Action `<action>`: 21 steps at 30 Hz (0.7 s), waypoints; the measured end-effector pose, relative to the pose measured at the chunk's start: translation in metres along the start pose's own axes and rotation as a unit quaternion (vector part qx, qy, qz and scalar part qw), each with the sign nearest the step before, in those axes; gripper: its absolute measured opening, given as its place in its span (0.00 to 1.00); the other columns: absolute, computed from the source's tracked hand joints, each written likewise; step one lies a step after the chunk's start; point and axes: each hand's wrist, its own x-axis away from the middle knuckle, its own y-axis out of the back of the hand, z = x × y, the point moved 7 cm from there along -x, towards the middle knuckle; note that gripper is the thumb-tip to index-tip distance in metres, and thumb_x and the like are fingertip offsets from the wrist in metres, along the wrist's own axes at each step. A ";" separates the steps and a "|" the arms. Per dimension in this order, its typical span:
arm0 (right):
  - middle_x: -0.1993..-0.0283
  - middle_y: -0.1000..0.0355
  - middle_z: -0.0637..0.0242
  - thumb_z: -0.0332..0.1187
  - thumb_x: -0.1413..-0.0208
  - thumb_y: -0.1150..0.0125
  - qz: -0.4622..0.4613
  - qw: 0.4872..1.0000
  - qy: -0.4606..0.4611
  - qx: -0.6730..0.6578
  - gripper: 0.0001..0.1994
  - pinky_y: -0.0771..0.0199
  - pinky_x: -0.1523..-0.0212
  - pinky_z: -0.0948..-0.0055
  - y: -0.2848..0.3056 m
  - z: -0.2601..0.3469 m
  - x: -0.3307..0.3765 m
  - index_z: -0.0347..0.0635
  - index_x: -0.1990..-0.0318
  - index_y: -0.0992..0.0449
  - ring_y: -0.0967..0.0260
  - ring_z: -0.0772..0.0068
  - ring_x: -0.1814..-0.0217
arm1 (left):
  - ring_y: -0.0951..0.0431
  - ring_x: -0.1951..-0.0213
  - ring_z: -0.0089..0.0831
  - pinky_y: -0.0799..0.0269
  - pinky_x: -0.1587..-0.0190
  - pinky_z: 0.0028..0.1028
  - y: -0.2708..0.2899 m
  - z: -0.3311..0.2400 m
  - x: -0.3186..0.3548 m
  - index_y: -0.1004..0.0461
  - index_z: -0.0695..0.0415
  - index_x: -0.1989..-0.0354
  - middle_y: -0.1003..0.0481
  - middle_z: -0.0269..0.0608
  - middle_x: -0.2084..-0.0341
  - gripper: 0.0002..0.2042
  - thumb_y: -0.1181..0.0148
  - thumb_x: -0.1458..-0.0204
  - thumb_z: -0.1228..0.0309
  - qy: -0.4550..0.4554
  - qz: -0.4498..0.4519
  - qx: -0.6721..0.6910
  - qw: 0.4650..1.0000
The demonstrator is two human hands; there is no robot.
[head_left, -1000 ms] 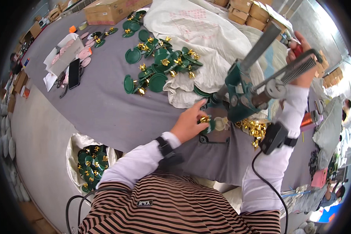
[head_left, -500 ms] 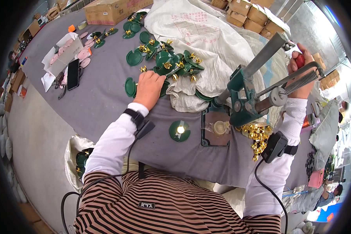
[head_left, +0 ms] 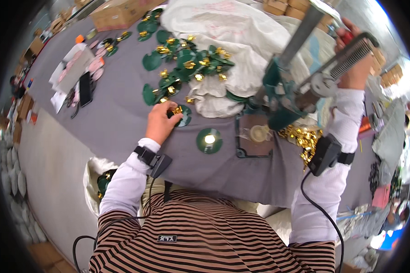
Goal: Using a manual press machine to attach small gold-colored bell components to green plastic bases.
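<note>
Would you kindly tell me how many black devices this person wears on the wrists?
2: one black device strapped behind the left hand, another black device behind the right hand.

Grn discs [head_left: 151, 61] smooth, plastic-looking; gold pcs [head_left: 305, 139] shiny, metallic. Counter cloth [head_left: 118, 102] matt. Press [head_left: 282, 117] metal, pt. painted; sack [head_left: 241, 48] woven plastic-look, wrinkled.

A: Light?
B: Bright overall. White glare beyond the right hand [head_left: 354, 59]; hot spot on the green disc [head_left: 209, 142], right of the left hand [head_left: 161, 122].
A: Sharpness?
B: Soft. Press [head_left: 280, 102] beside the right hand smeared. Fisheye bends the outskirts, black rim around.
</note>
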 end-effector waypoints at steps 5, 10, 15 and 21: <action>0.70 0.26 0.62 0.29 0.42 0.50 0.004 0.848 0.375 0.374 0.08 0.34 0.74 0.75 -0.029 0.040 0.033 0.37 0.67 0.25 0.32 0.75 0.74 | 0.20 0.61 0.28 0.26 0.57 0.27 -0.048 -0.095 0.013 0.31 0.62 0.50 0.21 0.43 0.63 0.25 0.29 0.59 0.76 -0.109 0.073 0.164 0.978; 0.74 0.30 0.69 0.31 0.40 0.49 0.009 0.993 0.083 0.083 0.09 0.37 0.72 0.76 -0.034 0.029 0.030 0.37 0.68 0.26 0.33 0.78 0.73 | 0.20 0.61 0.33 0.26 0.54 0.27 -0.126 -0.149 0.025 0.36 0.61 0.45 0.21 0.43 0.63 0.29 0.31 0.58 0.74 -0.141 0.190 0.172 0.956; 0.76 0.33 0.72 0.33 0.39 0.50 -0.030 0.994 0.057 0.091 0.10 0.42 0.79 0.81 -0.030 0.029 0.027 0.39 0.68 0.26 0.39 0.82 0.79 | 0.20 0.62 0.36 0.25 0.55 0.28 -0.140 -0.153 0.026 0.37 0.64 0.45 0.21 0.44 0.63 0.29 0.32 0.57 0.73 -0.120 0.202 0.161 0.959; 0.78 0.35 0.74 0.35 0.41 0.51 -0.038 0.999 -0.003 -0.002 0.09 0.50 0.86 0.87 -0.028 0.020 0.026 0.41 0.65 0.26 0.46 0.86 0.84 | 0.19 0.65 0.40 0.24 0.62 0.30 -0.143 -0.164 0.009 0.38 0.68 0.47 0.21 0.50 0.67 0.31 0.30 0.60 0.71 -0.123 0.220 0.101 0.962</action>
